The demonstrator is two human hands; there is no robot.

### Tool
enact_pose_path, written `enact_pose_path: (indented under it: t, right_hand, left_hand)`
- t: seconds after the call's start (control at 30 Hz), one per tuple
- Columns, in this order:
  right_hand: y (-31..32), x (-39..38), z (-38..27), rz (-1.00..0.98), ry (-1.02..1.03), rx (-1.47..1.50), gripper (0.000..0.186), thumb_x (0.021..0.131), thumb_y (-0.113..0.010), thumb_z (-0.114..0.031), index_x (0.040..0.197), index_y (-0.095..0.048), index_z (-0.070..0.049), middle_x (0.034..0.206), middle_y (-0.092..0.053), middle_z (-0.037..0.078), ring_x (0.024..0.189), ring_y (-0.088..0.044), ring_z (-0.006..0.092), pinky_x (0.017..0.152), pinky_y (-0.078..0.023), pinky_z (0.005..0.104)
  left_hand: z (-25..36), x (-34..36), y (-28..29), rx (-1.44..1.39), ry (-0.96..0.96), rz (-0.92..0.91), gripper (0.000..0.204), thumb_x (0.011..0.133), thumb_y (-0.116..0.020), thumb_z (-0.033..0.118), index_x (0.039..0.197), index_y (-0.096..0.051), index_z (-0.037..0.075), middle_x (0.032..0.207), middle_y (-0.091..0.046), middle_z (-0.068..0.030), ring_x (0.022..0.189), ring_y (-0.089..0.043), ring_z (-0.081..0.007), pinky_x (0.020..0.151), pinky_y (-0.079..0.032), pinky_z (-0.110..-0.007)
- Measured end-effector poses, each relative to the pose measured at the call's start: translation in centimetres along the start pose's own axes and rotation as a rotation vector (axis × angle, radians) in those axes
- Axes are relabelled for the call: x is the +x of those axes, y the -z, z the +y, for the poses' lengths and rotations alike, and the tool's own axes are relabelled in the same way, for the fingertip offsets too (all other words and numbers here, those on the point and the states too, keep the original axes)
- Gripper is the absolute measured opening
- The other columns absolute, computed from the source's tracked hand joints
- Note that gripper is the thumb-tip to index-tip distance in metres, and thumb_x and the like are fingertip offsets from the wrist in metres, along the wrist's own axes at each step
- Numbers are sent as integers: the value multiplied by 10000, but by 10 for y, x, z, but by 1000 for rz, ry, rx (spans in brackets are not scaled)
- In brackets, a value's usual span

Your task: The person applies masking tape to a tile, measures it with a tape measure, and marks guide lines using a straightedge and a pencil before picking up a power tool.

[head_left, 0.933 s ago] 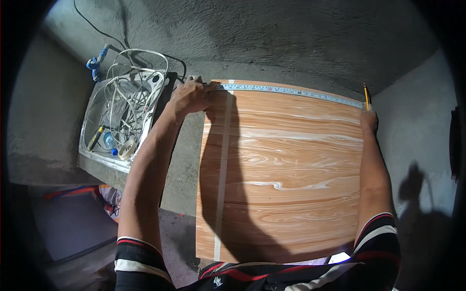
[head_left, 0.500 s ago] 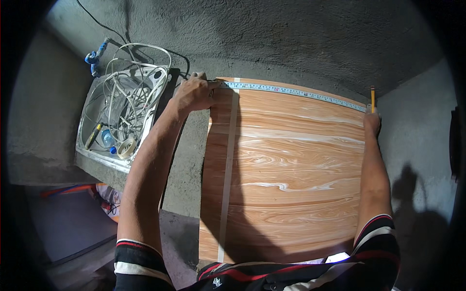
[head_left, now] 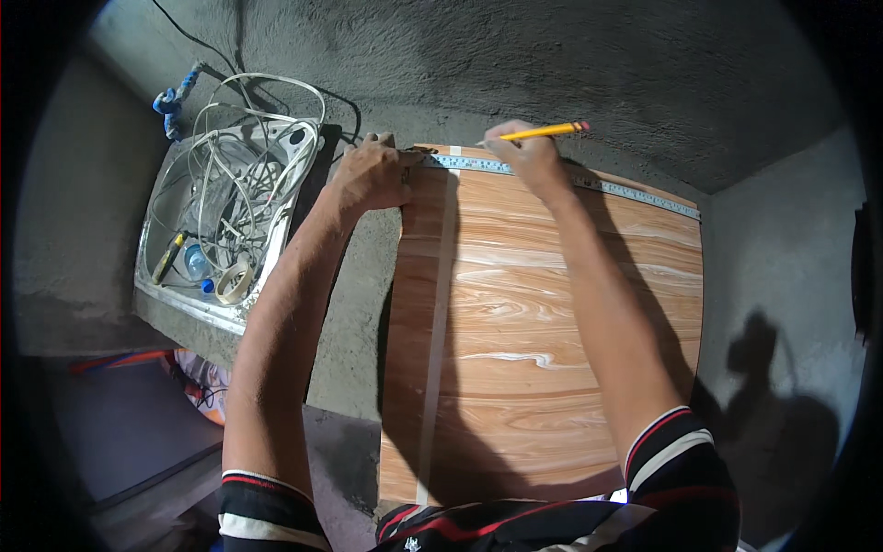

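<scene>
Right fingers: we are seeing the right hand (head_left: 533, 161) grasping a yellow pencil (head_left: 547, 132), its tip pointing left, near the panel's (head_left: 506, 313) far edge; whether it is touching, we are not able to tell.
Left fingers: the left hand (head_left: 370, 177) is closing on the left end of the tape measure (head_left: 635, 192); its grip is partly hiding from us.
Tape measure: it is running along the far edge, passing by the right hand and reaching the right corner.
Marking: we are judging this as the step in hand.
Next move: it is calling, we are thinking, for a still tape and a light pencil touch.
Panel: wood-patterned, it is lying over the grey counter (head_left: 342, 304).
Farther left: a basin (head_left: 189, 308) is holding pale cables (head_left: 241, 193).
</scene>
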State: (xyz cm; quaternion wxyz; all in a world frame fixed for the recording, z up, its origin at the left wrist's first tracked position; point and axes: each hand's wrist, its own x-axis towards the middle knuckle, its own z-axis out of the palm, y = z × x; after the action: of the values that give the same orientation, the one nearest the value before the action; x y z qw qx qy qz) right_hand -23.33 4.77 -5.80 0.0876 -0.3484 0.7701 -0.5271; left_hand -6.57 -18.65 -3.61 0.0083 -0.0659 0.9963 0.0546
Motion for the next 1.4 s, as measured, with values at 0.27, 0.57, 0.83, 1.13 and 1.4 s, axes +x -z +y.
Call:
enact_pose_path:
  t: [0.27,0.57,0.83,1.13,1.4]
  right_hand:
    - [-36,29,10,-40,0,-66,258,945,-692,-272,944,-761,-23,800,-777,119,765,-750,239,775,-575,379]
    - [-36,37,9,-172,-53,-190,293,909,-711,-281,953,-768,3,837,-770,162,785,-750,279,777,-579,413]
    - [-38,37,7,-171,-1,-250,322,925,-723,-304,953,-765,13,829,-764,170,782,-748,292,779,-582,429]
    - [-40,33,1,-157,5,-290,302,945,-715,-280,983,-752,17,852,-758,199,810,-755,341,788,-587,443]
    - [-43,33,1,-137,14,-280,277,953,-712,-254,973,-736,21,854,-753,215,814,-757,362,776,-586,453]
  left_hand:
    - [-4,-1,0,61,-9,39,603,805,-800,352,1397,-722,261,1187,-677,-186,1165,-659,-349,956,-544,-525]
    - [3,-2,4,96,39,-31,612,851,-790,340,1451,-678,294,1236,-658,-166,1241,-614,-337,1010,-490,-575]
    - [11,-6,15,35,45,-62,568,858,-742,216,1424,-710,257,1390,-614,-229,1298,-581,-403,1087,-496,-587]
    - [11,-8,9,72,17,6,533,882,-742,222,1414,-718,239,1349,-622,-214,1263,-591,-374,1049,-518,-556]
    - [8,-9,7,78,7,29,508,885,-741,222,1392,-733,234,1347,-622,-210,1247,-595,-367,1027,-529,-552]
